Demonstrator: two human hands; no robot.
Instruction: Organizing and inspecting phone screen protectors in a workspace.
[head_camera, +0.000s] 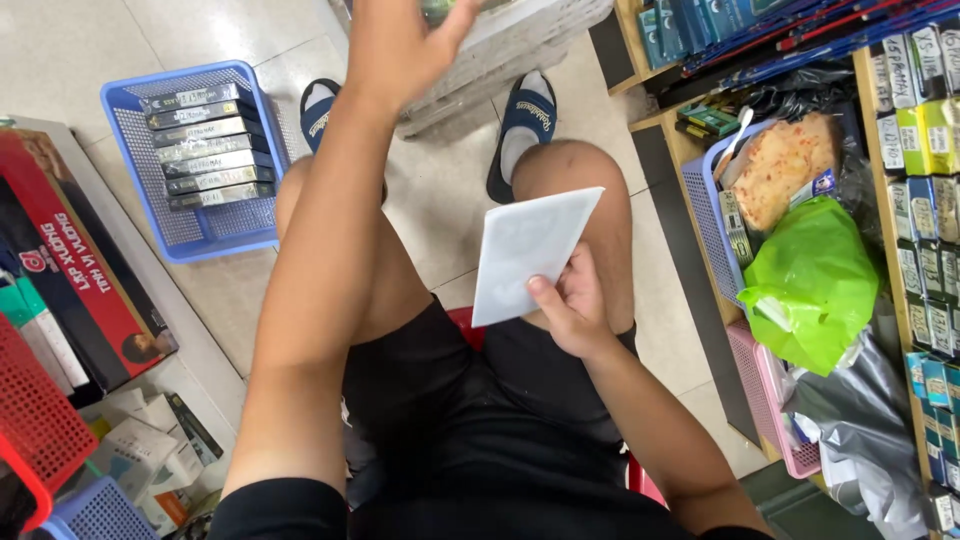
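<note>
On a tiled shop floor, seen from the head camera, a person sits on a low red seat with bare knees apart and feet in dark blue slippers (525, 120). The right hand (575, 305) rests above the right thigh, its fingers curled and the thumb pressed on the lower edge of a white sheet (530, 250), which it holds tilted over the right knee, the blank face turned up toward the camera. The left hand (400, 45) is stretched far forward at the top of the picture, fingers spread and partly open, lying against a pale grey stack of flat boxes (510, 45) that stands on the floor between the feet; whether it grips the stack or only touches it cannot be told, since the fingertips run out of view. To the left of the left knee a blue plastic basket (215, 235) sits on the floor with a row of dark slim boxes (200, 145) packed side by side in it. Further left lie a long red carton (75, 260) and a red mesh basket (35, 410). On the right, wooden shelves carry a bright green plastic bag (810, 280), a pink basket (770, 410) below it, and rows of small packets along the shelf edge.
</note>
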